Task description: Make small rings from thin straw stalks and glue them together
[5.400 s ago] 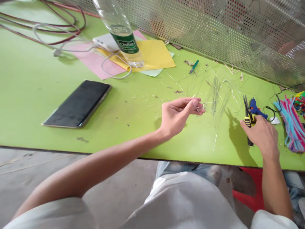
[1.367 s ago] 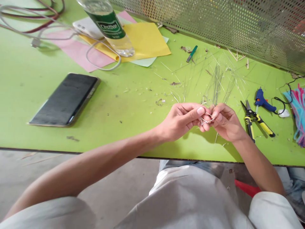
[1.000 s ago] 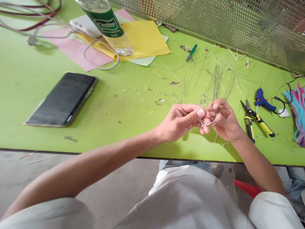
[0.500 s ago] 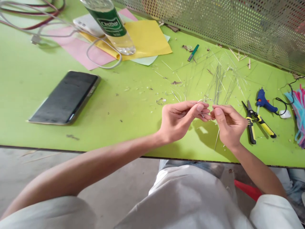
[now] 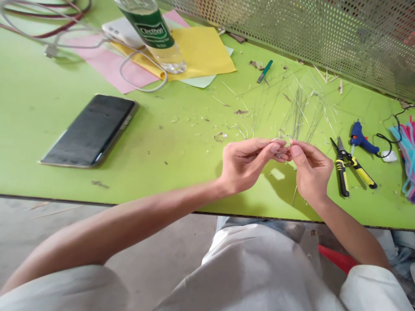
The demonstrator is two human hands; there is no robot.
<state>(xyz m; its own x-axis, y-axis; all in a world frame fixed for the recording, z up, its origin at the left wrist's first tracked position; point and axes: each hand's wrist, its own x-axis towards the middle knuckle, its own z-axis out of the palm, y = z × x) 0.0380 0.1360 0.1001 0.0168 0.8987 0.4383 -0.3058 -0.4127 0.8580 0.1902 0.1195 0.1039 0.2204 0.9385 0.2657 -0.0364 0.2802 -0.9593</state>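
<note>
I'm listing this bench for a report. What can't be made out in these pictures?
In the head view:
Thin loop: its ends are hidden by the fingers of the left hand and right hand.
Bottle: top cut off by the upper edge.
Colored strands: cut off by the right edge.
Perforated mesh: what lies behind it is blurred.

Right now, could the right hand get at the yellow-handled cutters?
Probably yes. The yellow-handled cutters lie on the green table just beyond the right hand, with nothing between them. But that hand is pinching a thin pale loop with the left hand, so it would have to let go first.
</note>
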